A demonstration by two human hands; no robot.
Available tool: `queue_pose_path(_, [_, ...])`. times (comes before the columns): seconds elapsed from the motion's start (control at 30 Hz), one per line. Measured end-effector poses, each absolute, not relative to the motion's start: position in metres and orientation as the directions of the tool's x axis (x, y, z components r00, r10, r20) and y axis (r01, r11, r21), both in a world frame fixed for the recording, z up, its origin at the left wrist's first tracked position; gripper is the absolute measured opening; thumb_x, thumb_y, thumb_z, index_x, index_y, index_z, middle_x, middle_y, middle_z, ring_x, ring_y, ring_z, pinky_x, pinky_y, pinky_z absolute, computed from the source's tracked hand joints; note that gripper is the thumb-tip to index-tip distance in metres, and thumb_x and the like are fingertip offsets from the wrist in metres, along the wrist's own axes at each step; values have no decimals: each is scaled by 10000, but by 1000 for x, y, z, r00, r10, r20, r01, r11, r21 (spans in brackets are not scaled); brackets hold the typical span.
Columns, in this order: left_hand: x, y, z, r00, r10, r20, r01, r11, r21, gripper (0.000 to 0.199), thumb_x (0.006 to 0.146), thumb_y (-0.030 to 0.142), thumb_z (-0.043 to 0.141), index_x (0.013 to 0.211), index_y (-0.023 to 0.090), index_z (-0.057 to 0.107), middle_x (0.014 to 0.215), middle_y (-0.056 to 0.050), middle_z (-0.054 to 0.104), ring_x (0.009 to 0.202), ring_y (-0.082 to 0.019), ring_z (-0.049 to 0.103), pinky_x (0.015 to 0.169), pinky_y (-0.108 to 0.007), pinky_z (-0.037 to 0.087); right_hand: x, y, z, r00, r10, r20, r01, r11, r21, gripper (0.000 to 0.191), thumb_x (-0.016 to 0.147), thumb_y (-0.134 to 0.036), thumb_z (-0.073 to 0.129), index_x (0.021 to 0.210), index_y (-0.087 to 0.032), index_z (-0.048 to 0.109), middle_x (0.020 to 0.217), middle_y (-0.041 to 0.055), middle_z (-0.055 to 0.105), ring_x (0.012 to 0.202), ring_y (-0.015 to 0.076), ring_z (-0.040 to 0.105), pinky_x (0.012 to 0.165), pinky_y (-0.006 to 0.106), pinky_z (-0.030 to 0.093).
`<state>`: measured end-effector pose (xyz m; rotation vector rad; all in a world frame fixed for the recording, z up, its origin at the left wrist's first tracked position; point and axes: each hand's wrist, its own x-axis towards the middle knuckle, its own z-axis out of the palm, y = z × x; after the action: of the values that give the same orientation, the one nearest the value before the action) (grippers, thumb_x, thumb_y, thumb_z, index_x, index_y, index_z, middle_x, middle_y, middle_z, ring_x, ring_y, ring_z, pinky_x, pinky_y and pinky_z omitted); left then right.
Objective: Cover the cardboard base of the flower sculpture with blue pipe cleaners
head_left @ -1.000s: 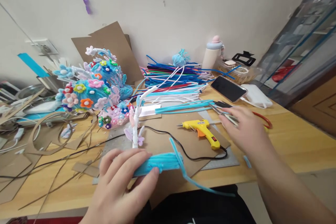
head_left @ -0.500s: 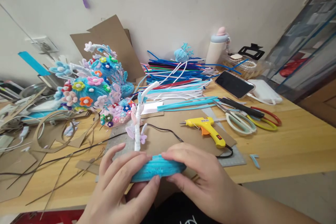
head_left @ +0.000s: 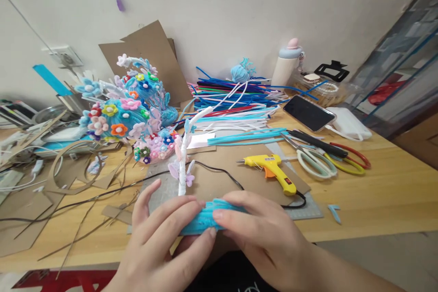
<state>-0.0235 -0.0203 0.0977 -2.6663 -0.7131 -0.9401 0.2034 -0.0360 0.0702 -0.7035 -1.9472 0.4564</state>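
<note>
The left hand [head_left: 166, 237] grips the left part of the blue pipe-cleaner-covered piece [head_left: 204, 220], the right hand [head_left: 273, 235] its right; it lies between them, nearer than the white stem [head_left: 184, 164].

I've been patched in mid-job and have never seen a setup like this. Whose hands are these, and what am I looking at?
There's no machine: these are a person's bare hands, seen by a camera worn on the head, looking forward and down. The left hand and right hand together hold a fuzzy light-blue bundle. On the pale wooden table are a yellow glue gun on flat brown cardboard, pale-handled metal scissors and a black-screened phone.
</note>
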Motion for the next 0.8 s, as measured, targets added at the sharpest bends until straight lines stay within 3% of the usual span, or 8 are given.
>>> queue_pose_path(0.07, [-21, -21, 97, 650, 401, 645, 535, -845, -14, 258, 846, -5, 543, 865, 236, 633, 1062, -19, 739, 1027, -181, 663, 1178, -516, 278, 204, -36, 69, -373, 573, 730, 344, 816, -465, 281, 954, -77, 529, 1191, -181, 638, 1139, 113, 690, 972, 170, 685, 775, 279, 586])
queue_pose_path(0.17, [-21, -26, 92, 588, 504, 632, 536, -829, 161, 270, 811, -41, 543, 844, 227, 541, 1151, -24, 734, 1083, -186, 665, 1192, -515, 263, 204, -35, 68, -393, 519, 759, 402, 839, -366, 216, 984, -157, 552, 1152, -205, 678, 1107, 93, 706, 972, 170, 692, 762, 275, 584])
queue_pose_path(0.27, [-27, -30, 88, 442, 617, 651, 494, -774, 398, 396, 814, 2, 604, 1122, 228, 497, 1201, -59, 711, 1139, -213, 660, 1202, -538, 281, 204, -34, 68, -414, 497, 763, 429, 846, -318, 256, 1020, -166, 478, 1158, -192, 691, 1072, 105, 718, 963, 174, 698, 736, 275, 589])
queue_pose_path(0.37, [-34, -29, 91, 307, 748, 589, 490, -655, 576, 382, 927, 181, 545, 1303, 209, 484, 1237, -90, 683, 1193, -212, 638, 1102, -414, 465, 206, -32, 69, -409, 476, 779, 409, 858, -310, 313, 1029, -115, 400, 1140, -137, 693, 1082, 141, 715, 983, 175, 699, 749, 273, 597])
queue_pose_path(0.43, [-37, -26, 96, 311, 800, 513, 508, -596, 622, 271, 986, 267, 472, 1231, 247, 587, 1212, -57, 696, 1168, -178, 653, 963, -292, 562, 207, -31, 70, -402, 470, 786, 384, 866, -321, 312, 1022, -94, 400, 1120, -120, 695, 1077, 147, 718, 987, 170, 700, 765, 268, 602])
queue_pose_path(0.5, [-36, -22, 101, 370, 808, 459, 492, -589, 641, 228, 1000, 301, 474, 1135, 288, 658, 1149, -18, 726, 1094, -157, 690, 884, -241, 593, 207, -32, 71, -396, 463, 793, 367, 871, -325, 293, 1017, -92, 421, 1096, -128, 700, 1051, 136, 729, 984, 160, 704, 773, 259, 606])
queue_pose_path(0.67, [-26, -20, 108, 416, 815, 404, 372, -558, 742, 118, 931, 304, 628, 1014, 282, 709, 943, -7, 772, 882, -154, 745, 754, -223, 626, 209, -37, 70, -429, 458, 779, 380, 873, -305, 278, 1011, -125, 444, 1053, -172, 715, 967, 108, 755, 1000, 174, 717, 825, 295, 625])
queue_pose_path(0.8, [-19, -24, 113, 417, 837, 353, 305, -495, 814, 56, 917, 257, 643, 902, 251, 696, 871, -6, 750, 810, -145, 736, 705, -227, 625, 210, -40, 66, -459, 453, 764, 362, 881, -305, 256, 1000, -143, 469, 1054, -177, 716, 959, 115, 761, 1006, 197, 723, 854, 333, 630])
